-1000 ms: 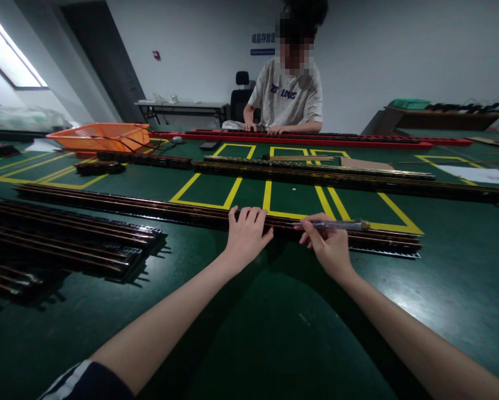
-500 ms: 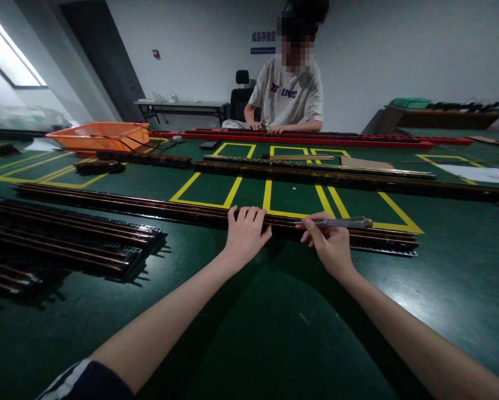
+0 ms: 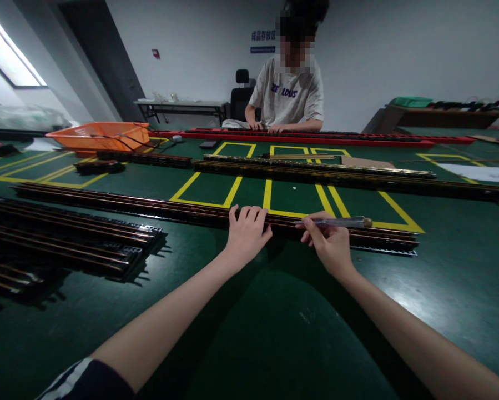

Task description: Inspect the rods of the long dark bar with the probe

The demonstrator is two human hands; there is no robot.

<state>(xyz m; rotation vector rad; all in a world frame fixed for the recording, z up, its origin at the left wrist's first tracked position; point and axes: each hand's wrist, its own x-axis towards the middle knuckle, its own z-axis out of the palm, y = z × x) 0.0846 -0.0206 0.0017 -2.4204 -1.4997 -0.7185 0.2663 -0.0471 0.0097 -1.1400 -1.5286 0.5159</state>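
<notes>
A long dark rail with copper-coloured strips [image 3: 182,211] lies across the green table. My left hand [image 3: 248,230] rests over its middle, fingers bent over the far edge and thumb on the near side. To the right, my right hand [image 3: 326,241] is closed round a slim screwdriver-like tool with a clear handle [image 3: 343,223]. The tool is nearly level, its thin tip pointing left over the rail, between the two hands.
More dark strips [image 3: 66,233] lie at the left. Beyond the rail are yellow tape lines, another long dark rail [image 3: 357,182] and an orange basket [image 3: 103,136]. Across the table a person [image 3: 291,94] has both hands at a red rail [image 3: 349,139].
</notes>
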